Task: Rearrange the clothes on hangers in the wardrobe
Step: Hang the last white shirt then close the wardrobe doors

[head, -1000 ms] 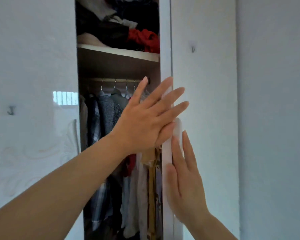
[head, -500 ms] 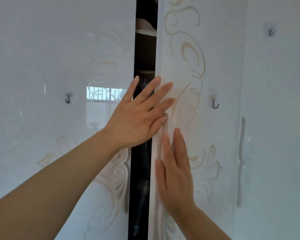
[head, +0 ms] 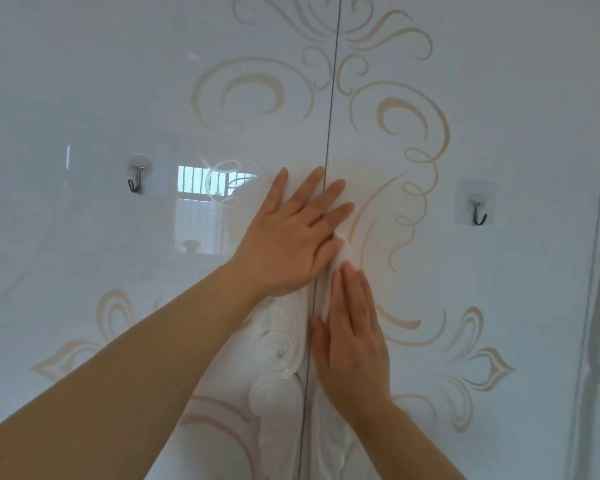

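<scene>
The left door and right door look like smooth, high-gloss white panels, glossy enough to mirror a window at 9 o'clock. The beige scrolls lie flat. The white relief at 6 o'clock is raised and shiny. The hook at 9 o'clock and the hook at 3 o'clock look like dark metal on clear plastic pads.

cam: we have one view, head-worn | aim: we face the wardrobe doors head-on, near enough that they fill the frame | seam: about mid-frame, leaning slightly | left arm enters low, left of seam; right arm low, right of it
</scene>
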Available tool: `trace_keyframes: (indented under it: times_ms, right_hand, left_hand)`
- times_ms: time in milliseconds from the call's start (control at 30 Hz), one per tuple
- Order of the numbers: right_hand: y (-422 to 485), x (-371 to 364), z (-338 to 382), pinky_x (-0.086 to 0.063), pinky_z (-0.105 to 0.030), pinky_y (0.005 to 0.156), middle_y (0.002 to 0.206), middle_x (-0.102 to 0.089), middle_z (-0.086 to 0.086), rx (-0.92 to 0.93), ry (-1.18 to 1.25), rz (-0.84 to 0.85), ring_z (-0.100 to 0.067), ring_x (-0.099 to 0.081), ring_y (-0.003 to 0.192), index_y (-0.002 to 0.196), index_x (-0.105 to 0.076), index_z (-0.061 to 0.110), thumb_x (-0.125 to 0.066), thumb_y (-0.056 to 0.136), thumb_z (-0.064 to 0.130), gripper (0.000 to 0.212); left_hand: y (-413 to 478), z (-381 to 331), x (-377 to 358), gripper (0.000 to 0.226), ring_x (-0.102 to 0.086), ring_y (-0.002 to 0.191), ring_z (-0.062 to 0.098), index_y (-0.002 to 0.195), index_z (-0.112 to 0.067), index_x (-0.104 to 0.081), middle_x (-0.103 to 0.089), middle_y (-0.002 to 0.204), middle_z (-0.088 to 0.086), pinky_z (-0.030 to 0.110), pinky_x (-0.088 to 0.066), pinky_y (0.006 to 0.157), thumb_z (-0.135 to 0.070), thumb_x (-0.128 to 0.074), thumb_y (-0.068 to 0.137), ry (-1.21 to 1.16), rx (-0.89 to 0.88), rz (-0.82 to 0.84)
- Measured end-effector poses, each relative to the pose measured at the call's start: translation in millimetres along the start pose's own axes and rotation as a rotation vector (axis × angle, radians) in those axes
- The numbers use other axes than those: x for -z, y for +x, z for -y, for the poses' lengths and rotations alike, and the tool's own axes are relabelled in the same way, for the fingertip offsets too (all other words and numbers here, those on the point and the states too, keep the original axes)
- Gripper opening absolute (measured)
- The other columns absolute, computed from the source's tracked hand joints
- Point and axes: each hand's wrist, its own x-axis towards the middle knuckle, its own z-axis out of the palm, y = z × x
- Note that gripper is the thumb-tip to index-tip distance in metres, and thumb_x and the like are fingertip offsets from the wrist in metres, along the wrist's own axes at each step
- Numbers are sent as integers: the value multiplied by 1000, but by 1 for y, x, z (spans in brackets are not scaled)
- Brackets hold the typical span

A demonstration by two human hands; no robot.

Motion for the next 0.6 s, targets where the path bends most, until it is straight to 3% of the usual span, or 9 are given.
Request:
trace_keyframes:
  times_ms: [100,300,467,600]
  right_hand:
    - [-3,-11,-12,-37,-38,104,141,-36,-14,50,-74,-6,-30,-36,132,132,-41,-1,-43,92,29,50]
    - [-5,-20,-16,-35,-42,106,142,-34,-13,62,-44,-36,-29,-31,134,134,-38,1,-41,93,29,50]
    - [-4,-16,-13,-33,-41,108,143,-31,-13,70,-85,-22,-32,-32,134,135,-35,2,-41,93,30,51]
    - [-6,-6,-5,-35,-45,107,145,-31,-13,-6,-136,122,-37,-35,132,138,-30,6,-39,92,32,53]
  left_hand:
    - [-2,0,-12,47,-32,135,34,130,-17,-54,-43,142,7,57,-15,110,-36,-35,92,-68,28,-50]
    - [-6,-3,-17,44,-34,135,30,129,-18,-55,-43,142,5,53,-14,112,-36,-38,93,-107,82,-82]
    - [-13,-14,-17,37,-40,131,30,124,-16,-60,-49,138,7,56,-24,108,-29,-43,94,-114,183,-126]
    - [-39,-37,-15,46,-31,136,32,135,-10,-46,-38,145,15,53,-18,111,-26,-44,92,-106,328,8]
